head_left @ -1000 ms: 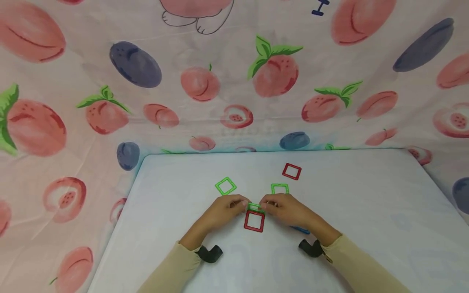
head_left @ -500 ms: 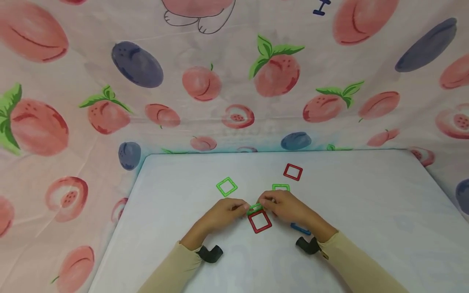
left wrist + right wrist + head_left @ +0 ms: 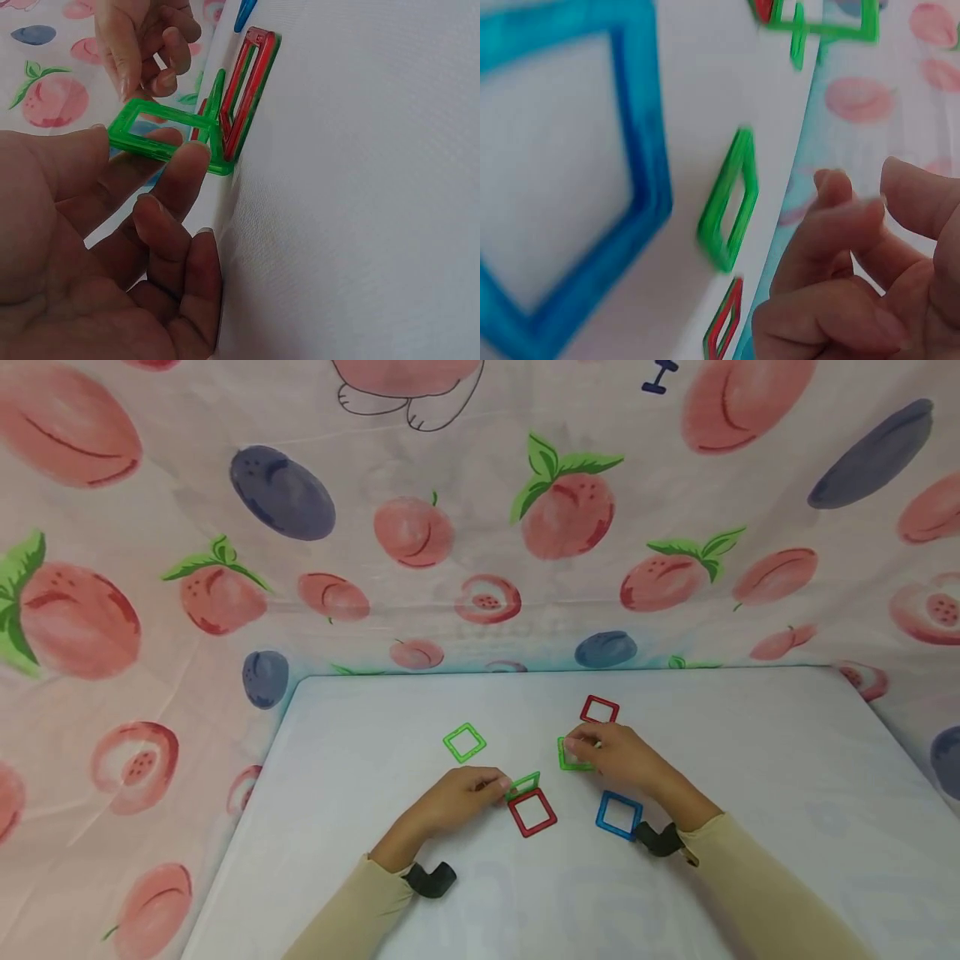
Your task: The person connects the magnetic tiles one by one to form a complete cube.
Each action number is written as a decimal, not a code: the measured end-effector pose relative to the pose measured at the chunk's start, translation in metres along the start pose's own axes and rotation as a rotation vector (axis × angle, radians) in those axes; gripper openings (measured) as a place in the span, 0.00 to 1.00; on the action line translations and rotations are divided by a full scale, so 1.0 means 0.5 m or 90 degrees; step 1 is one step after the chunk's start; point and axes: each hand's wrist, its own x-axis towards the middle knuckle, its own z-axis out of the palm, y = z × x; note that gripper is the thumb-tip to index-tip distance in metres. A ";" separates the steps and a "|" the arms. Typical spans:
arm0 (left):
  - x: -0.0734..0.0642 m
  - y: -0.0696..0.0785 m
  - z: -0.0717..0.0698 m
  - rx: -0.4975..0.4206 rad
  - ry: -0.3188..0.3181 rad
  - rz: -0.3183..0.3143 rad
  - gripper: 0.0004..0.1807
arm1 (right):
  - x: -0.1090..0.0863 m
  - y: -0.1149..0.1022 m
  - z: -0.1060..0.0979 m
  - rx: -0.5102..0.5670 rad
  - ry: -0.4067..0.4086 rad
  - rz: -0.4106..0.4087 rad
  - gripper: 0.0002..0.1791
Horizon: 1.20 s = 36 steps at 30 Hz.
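Thumb and fingers of my left hand [image 3: 457, 797] pinch a green square magnetic tile [image 3: 169, 115], an open frame raised above the table. Its far edge meets a red square tile [image 3: 519, 820], which lies flat on the table. My right hand [image 3: 618, 756] is over a second green tile [image 3: 576, 767] and partly covers it in the head view. From the right wrist view, that hand's fingers are loosely bent, hold nothing, and appear apart from the tile. A blue tile [image 3: 613, 832] lies flat near the right wrist.
A third green tile [image 3: 452, 752] lies behind the left hand. Another red tile [image 3: 602, 698] lies at the back, just beyond the right hand. The white table [image 3: 360, 718] ends at a fruit-patterned cloth [image 3: 420, 460]. A dark wrist piece [image 3: 431, 881] juts from each sleeve.
My right hand has let go of the pinched green tile and moved back and right, uncovering the blue tile. The joined green and red tiles turned slightly; the left hand still holds them.
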 end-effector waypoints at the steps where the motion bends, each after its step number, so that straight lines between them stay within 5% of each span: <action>1: 0.000 0.000 0.000 0.001 -0.002 0.000 0.16 | 0.003 0.004 -0.006 -0.015 0.011 0.004 0.19; 15: -0.004 -0.005 -0.001 0.001 -0.024 0.011 0.16 | 0.048 0.050 -0.015 -0.126 0.008 0.022 0.28; 36: 0.001 -0.002 0.002 0.025 -0.027 0.024 0.16 | 0.046 0.011 -0.014 -0.244 -0.007 0.086 0.30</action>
